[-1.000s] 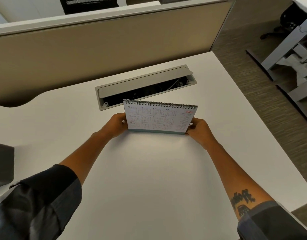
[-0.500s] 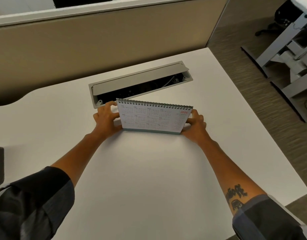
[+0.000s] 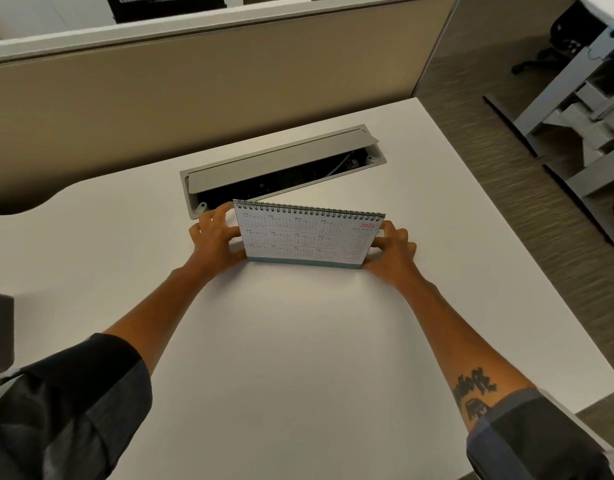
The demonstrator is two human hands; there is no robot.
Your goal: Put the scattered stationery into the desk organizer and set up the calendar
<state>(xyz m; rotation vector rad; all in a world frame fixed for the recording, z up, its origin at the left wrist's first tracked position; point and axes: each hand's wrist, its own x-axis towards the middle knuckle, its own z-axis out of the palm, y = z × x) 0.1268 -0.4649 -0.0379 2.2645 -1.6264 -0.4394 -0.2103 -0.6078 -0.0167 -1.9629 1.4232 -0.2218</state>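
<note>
Calendar (image 3: 307, 239) upright on desk (image 3: 298, 358); left hand (image 3: 213, 237), right hand (image 3: 390, 249) hold ends

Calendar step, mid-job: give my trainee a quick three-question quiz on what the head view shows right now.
1. True or false: the calendar stands upright on the white desk.
2. Which hands touch the calendar? A) left only B) right only C) both
3. What lies just behind the calendar, set into the desk?

Key:
1. True; its teal base edge sits on the desk, the spiral binding on top.
2. C; the left hand is at its left edge and the right hand at its right edge.
3. The cable tray, its grey lid tilted open.
</note>
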